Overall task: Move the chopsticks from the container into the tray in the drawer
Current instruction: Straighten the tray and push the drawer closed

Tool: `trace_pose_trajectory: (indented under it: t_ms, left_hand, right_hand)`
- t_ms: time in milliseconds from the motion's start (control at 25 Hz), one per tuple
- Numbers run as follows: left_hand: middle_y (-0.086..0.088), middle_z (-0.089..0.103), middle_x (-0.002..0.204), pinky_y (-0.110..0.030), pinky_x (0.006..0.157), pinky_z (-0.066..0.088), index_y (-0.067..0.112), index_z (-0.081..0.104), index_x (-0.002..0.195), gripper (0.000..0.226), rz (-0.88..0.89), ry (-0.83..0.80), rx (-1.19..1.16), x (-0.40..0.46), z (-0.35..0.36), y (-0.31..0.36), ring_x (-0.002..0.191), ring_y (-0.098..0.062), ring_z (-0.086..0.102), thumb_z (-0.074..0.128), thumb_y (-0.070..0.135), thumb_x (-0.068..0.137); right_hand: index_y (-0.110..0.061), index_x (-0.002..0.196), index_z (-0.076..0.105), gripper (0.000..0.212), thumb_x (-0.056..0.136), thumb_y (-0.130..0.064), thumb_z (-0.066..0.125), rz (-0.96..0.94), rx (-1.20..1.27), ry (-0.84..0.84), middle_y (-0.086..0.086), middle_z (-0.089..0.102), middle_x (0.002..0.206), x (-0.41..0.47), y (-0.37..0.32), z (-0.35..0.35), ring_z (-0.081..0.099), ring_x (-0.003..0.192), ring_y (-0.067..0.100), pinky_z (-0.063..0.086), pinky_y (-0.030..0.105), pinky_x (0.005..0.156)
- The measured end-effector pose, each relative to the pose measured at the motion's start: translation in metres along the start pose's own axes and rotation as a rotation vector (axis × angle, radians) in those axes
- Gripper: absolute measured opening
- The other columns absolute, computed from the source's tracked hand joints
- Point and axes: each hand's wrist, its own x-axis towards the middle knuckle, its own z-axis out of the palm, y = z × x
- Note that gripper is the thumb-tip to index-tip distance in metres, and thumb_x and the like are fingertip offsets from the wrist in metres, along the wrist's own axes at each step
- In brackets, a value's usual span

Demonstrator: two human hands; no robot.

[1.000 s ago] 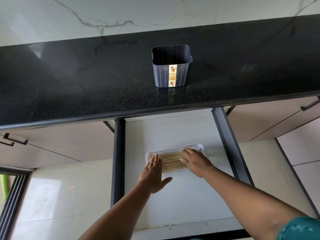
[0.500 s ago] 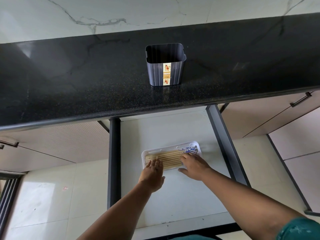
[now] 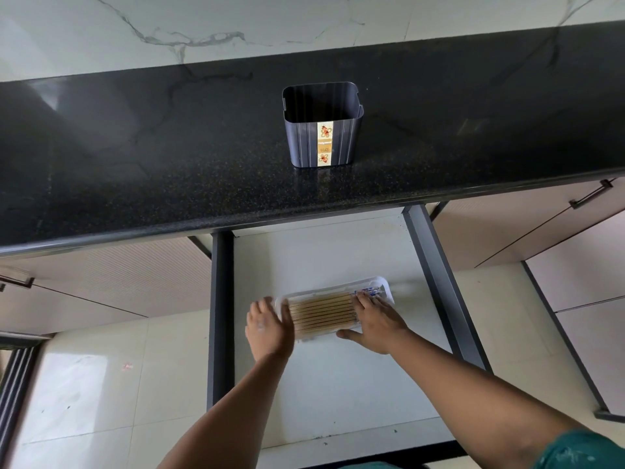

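Note:
A dark grey container (image 3: 323, 130) with a flowered label stands on the black countertop, and nothing shows inside it. Below, the drawer (image 3: 321, 258) is pulled out. In it lies a white tray (image 3: 338, 287) holding several wooden chopsticks (image 3: 321, 313) side by side, their patterned blue ends at the right. My left hand (image 3: 269, 328) rests with straight fingers against the tray's left end. My right hand (image 3: 375, 321) lies flat on the chopsticks' right part, thumb at the tray's near edge.
The black countertop (image 3: 169, 164) overhangs the drawer's back. Dark drawer rails (image 3: 439, 286) run along both sides. Closed cabinet fronts with dark handles (image 3: 590, 194) flank the drawer. Pale floor tiles (image 3: 101, 367) show below on the left.
My left hand has slid from the tray's near-left corner to its left end. My right hand stays on the chopsticks. The view has shifted slightly.

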Motion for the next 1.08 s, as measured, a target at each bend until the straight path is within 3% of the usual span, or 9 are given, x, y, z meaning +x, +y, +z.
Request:
trace_pose_trajectory:
  t_ms: [80, 160, 240, 360, 520, 640, 800, 920, 1080]
  left_hand:
    - [-0.016, 0.06, 0.118, -0.04, 0.093, 0.043, 0.007, 0.057, 0.115, 0.05, -0.446, -0.13, -0.283, 0.009, 0.003, -0.002, 0.107, -0.033, 0.055, 0.034, 0.047, 0.097]
    - [-0.016, 0.061, 0.121, -0.036, 0.091, 0.04, 0.008, 0.058, 0.121, 0.057, -0.668, -0.254, -0.527, 0.013, 0.004, 0.002, 0.107, -0.031, 0.055, 0.03, 0.052, 0.097]
    - [-0.015, 0.06, 0.124, -0.033, 0.087, 0.037, 0.008, 0.059, 0.124, 0.065, -0.732, -0.281, -0.616, 0.014, 0.004, 0.006, 0.101, -0.026, 0.052, 0.029, 0.058, 0.095]
    - [-0.015, 0.058, 0.128, -0.033, 0.085, 0.035, 0.007, 0.056, 0.128, 0.071, -0.792, -0.278, -0.676, 0.012, 0.005, 0.009, 0.105, -0.025, 0.052, 0.028, 0.062, 0.094]
    - [-0.015, 0.059, 0.127, -0.033, 0.086, 0.036, 0.008, 0.058, 0.126, 0.071, -0.777, -0.286, -0.664, 0.011, 0.008, 0.007, 0.1, -0.023, 0.05, 0.028, 0.062, 0.093]
    - [-0.015, 0.059, 0.127, -0.033, 0.086, 0.036, 0.009, 0.059, 0.125, 0.07, -0.763, -0.281, -0.638, 0.012, 0.007, 0.005, 0.109, -0.029, 0.053, 0.027, 0.062, 0.093]
    - [-0.016, 0.061, 0.119, -0.034, 0.085, 0.04, 0.009, 0.06, 0.121, 0.071, -0.726, -0.282, -0.547, 0.008, 0.01, 0.007, 0.099, -0.029, 0.055, 0.025, 0.064, 0.092]
    - [-0.019, 0.061, 0.116, -0.037, 0.084, 0.044, 0.002, 0.059, 0.117, 0.074, -0.723, -0.269, -0.411, 0.0, 0.011, 0.008, 0.102, -0.036, 0.057, 0.022, 0.062, 0.093]
    - [-0.018, 0.062, 0.112, -0.039, 0.088, 0.046, 0.004, 0.061, 0.113, 0.075, -0.762, -0.242, -0.445, -0.009, 0.013, 0.011, 0.099, -0.035, 0.057, 0.021, 0.064, 0.092]
  right_hand:
    - [-0.006, 0.143, 0.04, 0.086, 0.087, -0.071, 0.029, 0.054, 0.239, 0.313, 0.012, 0.042, 0.148, -0.003, 0.0, -0.004, 0.039, 0.138, 0.028, 0.03, 0.037, 0.115]
    - [-0.003, 0.133, 0.051, 0.054, 0.099, -0.044, 0.038, 0.442, 0.678, 0.61, 0.017, 0.053, 0.137, 0.006, 0.007, -0.009, 0.049, 0.127, 0.032, 0.039, 0.035, 0.103]
    - [0.0, 0.127, 0.055, 0.057, 0.103, -0.044, 0.028, 0.82, 1.129, 0.465, 0.022, 0.057, 0.132, 0.02, 0.022, -0.021, 0.054, 0.12, 0.036, 0.042, 0.038, 0.098]
    - [-0.006, 0.113, 0.062, 0.068, 0.098, -0.059, 0.022, 0.917, 1.55, 0.181, 0.022, 0.065, 0.12, 0.026, 0.037, -0.031, 0.064, 0.103, 0.037, 0.051, 0.045, 0.091]
    - [-0.01, 0.121, 0.06, 0.072, 0.096, -0.063, 0.02, 0.919, 1.458, 0.211, 0.017, 0.067, 0.109, 0.025, 0.035, -0.029, 0.066, 0.089, 0.033, 0.055, 0.04, 0.08]
    - [-0.013, 0.129, 0.058, 0.074, 0.096, -0.063, 0.013, 0.865, 1.259, 0.21, 0.018, 0.063, 0.124, 0.028, 0.034, -0.025, 0.061, 0.107, 0.036, 0.051, 0.041, 0.092]
    - [-0.004, 0.124, 0.058, 0.08, 0.097, -0.06, 0.007, 0.972, 1.053, 0.272, 0.021, 0.063, 0.123, 0.023, 0.043, -0.017, 0.06, 0.11, 0.039, 0.047, 0.039, 0.086]
    - [-0.003, 0.12, 0.06, 0.085, 0.096, -0.062, 0.004, 0.94, 1.015, 0.187, 0.021, 0.066, 0.118, 0.018, 0.043, -0.013, 0.062, 0.106, 0.037, 0.046, 0.038, 0.081]
    - [-0.004, 0.118, 0.062, 0.083, 0.096, -0.062, 0.007, 0.899, 1.042, 0.173, 0.015, 0.07, 0.106, 0.015, 0.04, -0.012, 0.061, 0.094, 0.031, 0.046, 0.038, 0.081]
